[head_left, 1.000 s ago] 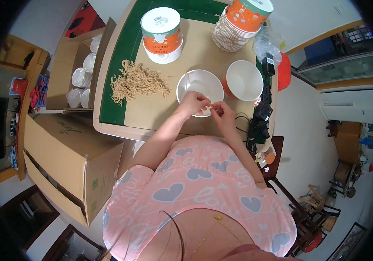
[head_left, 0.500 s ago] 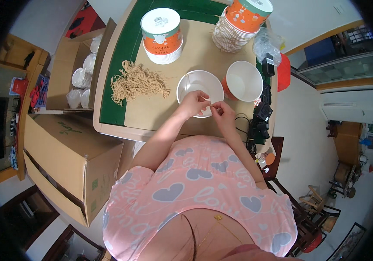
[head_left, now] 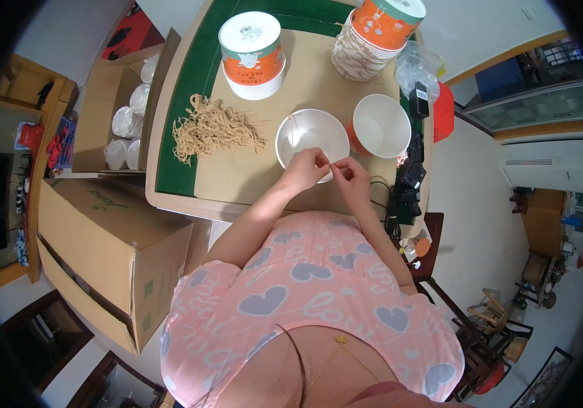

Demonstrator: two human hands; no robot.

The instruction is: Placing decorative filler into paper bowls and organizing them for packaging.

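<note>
White bucket (head_left: 308,130) — left hand (head_left: 304,168) and right hand (head_left: 351,181) meet at its rim.

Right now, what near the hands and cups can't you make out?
- Head view: anything pinched by the left hand or right hand, too small and covered by the hands.
- Head view: part of the near rim of the cup beneath both hands, hidden by them.
- Head view: part of the upper-right cup stack, cut off by the upper edge.

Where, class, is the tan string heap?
In the head view, the tan string heap lies at left on the table, left of the nearer open tub.
</note>
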